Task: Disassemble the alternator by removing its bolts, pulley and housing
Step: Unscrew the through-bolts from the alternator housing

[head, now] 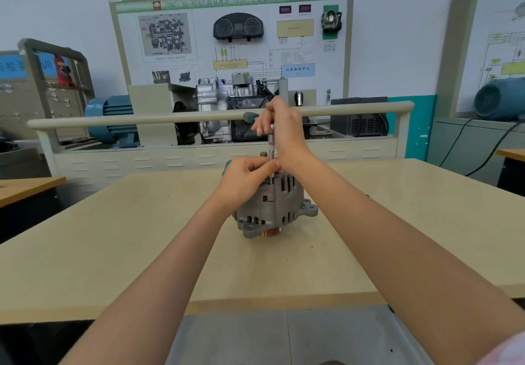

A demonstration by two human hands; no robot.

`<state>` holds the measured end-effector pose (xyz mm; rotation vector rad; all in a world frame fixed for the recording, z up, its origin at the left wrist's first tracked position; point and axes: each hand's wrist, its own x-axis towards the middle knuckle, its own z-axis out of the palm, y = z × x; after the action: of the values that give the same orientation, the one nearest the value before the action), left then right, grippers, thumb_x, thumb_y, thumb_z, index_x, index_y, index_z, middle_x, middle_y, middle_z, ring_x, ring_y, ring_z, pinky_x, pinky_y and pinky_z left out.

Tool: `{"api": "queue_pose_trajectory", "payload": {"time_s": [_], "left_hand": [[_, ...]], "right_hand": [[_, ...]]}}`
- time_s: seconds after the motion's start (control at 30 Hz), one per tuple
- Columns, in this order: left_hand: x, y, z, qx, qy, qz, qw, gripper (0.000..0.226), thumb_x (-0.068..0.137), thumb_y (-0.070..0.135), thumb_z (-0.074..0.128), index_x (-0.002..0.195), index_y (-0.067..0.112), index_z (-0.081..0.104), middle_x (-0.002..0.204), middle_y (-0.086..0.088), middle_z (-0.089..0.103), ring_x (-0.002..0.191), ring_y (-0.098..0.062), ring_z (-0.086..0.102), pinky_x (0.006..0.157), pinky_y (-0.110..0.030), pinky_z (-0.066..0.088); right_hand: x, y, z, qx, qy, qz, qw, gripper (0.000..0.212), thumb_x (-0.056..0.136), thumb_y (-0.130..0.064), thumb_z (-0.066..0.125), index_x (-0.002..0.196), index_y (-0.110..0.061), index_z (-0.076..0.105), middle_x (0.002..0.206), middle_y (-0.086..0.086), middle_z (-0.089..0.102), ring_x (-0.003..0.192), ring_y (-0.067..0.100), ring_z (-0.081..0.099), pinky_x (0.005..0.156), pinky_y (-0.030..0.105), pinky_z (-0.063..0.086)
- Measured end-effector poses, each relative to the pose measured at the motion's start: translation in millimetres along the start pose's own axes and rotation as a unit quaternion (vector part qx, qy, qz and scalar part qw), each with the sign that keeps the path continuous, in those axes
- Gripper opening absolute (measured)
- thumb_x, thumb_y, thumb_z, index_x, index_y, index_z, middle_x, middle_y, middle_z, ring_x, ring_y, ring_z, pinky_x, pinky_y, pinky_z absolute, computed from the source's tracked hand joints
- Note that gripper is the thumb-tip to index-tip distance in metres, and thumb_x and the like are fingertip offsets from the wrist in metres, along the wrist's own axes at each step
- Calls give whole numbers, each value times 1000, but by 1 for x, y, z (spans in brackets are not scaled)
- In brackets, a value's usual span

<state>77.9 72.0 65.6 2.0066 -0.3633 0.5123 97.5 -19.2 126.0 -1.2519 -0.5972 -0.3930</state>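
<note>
Alternator [274, 208] stands on the tan table [113, 237], near the middle of the tabletop, pulley end down; copper-coloured grooved pulley [269, 232] shows beneath the grey housing, touching the table. Housing slotted with vents; a mounting lug [309, 210] sticks out on the right side.

Left hand [247, 177] rests on top of the alternator, fingers curled, thumb and fingertips pinching the lower end of a slim metal driver shaft [271, 149] where it meets the housing top. A bit of teal shows behind this hand; cannot tell what it is.

Right hand [281, 126] is raised above, fingers wrapped round the upper part of the same tool; shaft upright, running down from this hand to the left hand. A teal grip end [251, 115] pokes out to the left of the right hand. Tip of the tool hidden by the left fingers, so the bolt itself cannot be made out.

Behind the table: a beige rail [142, 120], a transmission training stand with a cut-away gearbox [227, 95], a wall board [233, 38] with instrument cluster and diagrams, blue motors [110, 115] left and right
</note>
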Motion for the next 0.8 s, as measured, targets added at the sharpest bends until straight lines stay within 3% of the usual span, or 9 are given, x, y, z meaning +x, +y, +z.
{"api": "queue_pose_trajectory", "payload": {"time_s": [0.07,0.1,0.17,0.2,0.23,0.37,0.43,0.63,0.8], "left_hand": [[1,-1,1,8,25,-6,1000,30,91,22,59,63,15,67,64,-13,62,62,-16,51,60,-29,38],[2,-2,2,10,37,-15,999,33,89,14,59,56,10,60,56,-6,56,56,-12,47,57,-26,34],[3,-3,5,23,60,-42,997,40,84,3,56,47,14,45,38,12,47,42,-2,39,46,-19,29],[3,-3,7,33,72,-48,996,42,83,2,55,46,18,43,34,13,44,39,-3,38,44,-19,27],[2,-2,9,42,80,-45,995,43,83,5,56,46,22,44,34,13,45,41,-5,38,45,-22,27],[-3,4,13,60,61,2,996,21,87,30,61,67,32,67,66,12,67,69,-11,60,67,-35,46],[-5,5,11,63,42,6,997,14,87,40,62,77,36,71,78,12,72,83,-10,65,80,-41,53],[-6,6,10,77,31,11,996,21,90,44,57,94,35,75,88,13,73,91,-8,65,87,-44,50],[-4,9,4,39,-11,1,999,24,95,36,50,87,33,73,87,5,73,89,-15,66,86,-41,50]], "right_hand": [[-6,7,1,-177,20,-95,979,43,90,-14,41,47,-13,39,46,-5,38,50,10,39,55,21,38],[-9,13,1,-307,39,-164,937,37,87,-16,43,51,-14,41,50,-7,38,53,10,37,58,22,34],[-15,22,1,-532,96,-233,808,21,85,-20,46,67,-11,53,66,-4,45,67,15,38,71,30,32],[-16,23,0,-576,116,-227,776,21,85,-22,45,75,-9,56,72,0,48,72,18,39,75,33,32],[-15,24,-2,-584,125,-215,772,22,85,-24,44,76,-8,57,75,2,48,73,20,39,75,34,32],[-8,24,-21,-443,111,-158,875,34,88,-20,46,56,-15,37,60,-3,39,60,17,40,60,32,30],[-8,29,-34,-394,111,-133,903,40,90,-18,45,52,-19,32,54,-4,36,53,12,35,55,29,25],[-11,40,-43,-355,111,-168,913,38,87,-16,45,53,-22,29,54,-6,33,51,7,30,50,24,23],[-5,15,-23,-343,15,-176,923,36,78,-26,38,44,-23,29,43,-10,29,44,8,28,46,23,21]]}}
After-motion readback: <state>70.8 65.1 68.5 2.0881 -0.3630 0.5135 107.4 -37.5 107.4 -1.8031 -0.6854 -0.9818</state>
